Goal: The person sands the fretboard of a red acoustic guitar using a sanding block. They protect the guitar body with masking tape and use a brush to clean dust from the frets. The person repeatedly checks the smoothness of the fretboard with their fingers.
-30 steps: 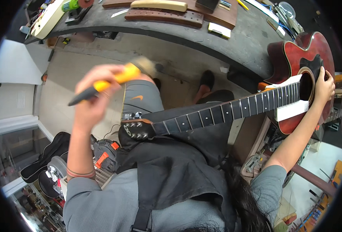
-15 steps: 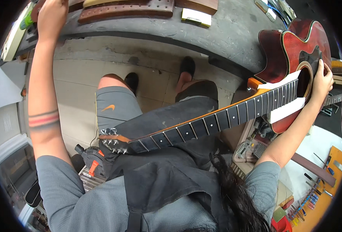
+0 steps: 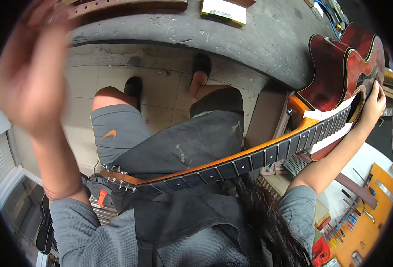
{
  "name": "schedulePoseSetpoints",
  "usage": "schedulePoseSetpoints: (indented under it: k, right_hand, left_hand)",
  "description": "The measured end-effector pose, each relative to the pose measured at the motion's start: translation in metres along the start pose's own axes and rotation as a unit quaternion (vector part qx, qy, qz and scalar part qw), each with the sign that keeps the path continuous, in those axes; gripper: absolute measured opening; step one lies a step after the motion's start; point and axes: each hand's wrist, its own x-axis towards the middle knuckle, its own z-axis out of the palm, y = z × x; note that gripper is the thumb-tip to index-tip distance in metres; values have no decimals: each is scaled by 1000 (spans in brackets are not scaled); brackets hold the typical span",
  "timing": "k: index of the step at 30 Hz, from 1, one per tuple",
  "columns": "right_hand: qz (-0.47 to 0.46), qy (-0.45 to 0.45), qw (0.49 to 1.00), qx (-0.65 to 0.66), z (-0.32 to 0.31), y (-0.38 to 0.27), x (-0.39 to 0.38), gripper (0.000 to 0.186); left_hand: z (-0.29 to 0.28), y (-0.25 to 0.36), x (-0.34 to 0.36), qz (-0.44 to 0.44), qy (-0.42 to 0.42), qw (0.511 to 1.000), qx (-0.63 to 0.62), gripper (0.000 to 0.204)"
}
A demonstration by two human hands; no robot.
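A dark red acoustic guitar (image 3: 330, 73) lies slantwise over my lap, its body at the right against the workbench edge. The black fretboard (image 3: 249, 162) runs down-left to a headstock (image 3: 121, 176) with silver tuners near my waist; no strings show on it. White tape (image 3: 330, 114) covers the top on both sides of the fretboard's end. At the soundhole, my right hand (image 3: 374, 107) is closed on the guitar, its fingertips on the dark pickguard. My left hand (image 3: 34, 84) is raised at the upper left, away from the guitar; motion smears its fingers.
The grey workbench (image 3: 258, 46) curves across the top, bearing a brown perforated strip (image 3: 129, 8) and a white-and-yellow box (image 3: 224, 11). Hand tools lie on an orange board (image 3: 361, 229) at lower right. A black tool with an orange part (image 3: 102, 197) sits by the headstock.
My left hand has come back from the bench's far left toward me, now blurred. The view has shifted, and the guitar's headstock sits lower and farther left. My right hand stays at the soundhole.
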Motion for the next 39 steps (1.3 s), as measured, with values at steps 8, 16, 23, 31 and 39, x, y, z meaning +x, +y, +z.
schedulePoseSetpoints:
  k: [8, 16, 23, 31, 39]
  right_hand:
    - [-11, -7, 1000, 3, 0, -9, 1, 61]
    - [-3, -17, 1000, 24, -2, -16, -5, 58]
    - [10, -23, 998, 63, -3, -14, -5, 54]
    - [22, -28, 996, 88, -5, -20, -10, 52]
    - [17, -13, 995, 97, -5, -16, -11, 51]
  left_hand:
    - [93, 150, -50, -45, -345, 813, -467, 101]
    - [65, 141, -85, -121, -336, 813, -459, 85]
    - [56, 137, -102, -152, -312, 824, -447, 75]
    - [53, 129, -109, -191, -301, 801, -480, 68]
    - [53, 124, -118, -205, -269, 800, -496, 62]
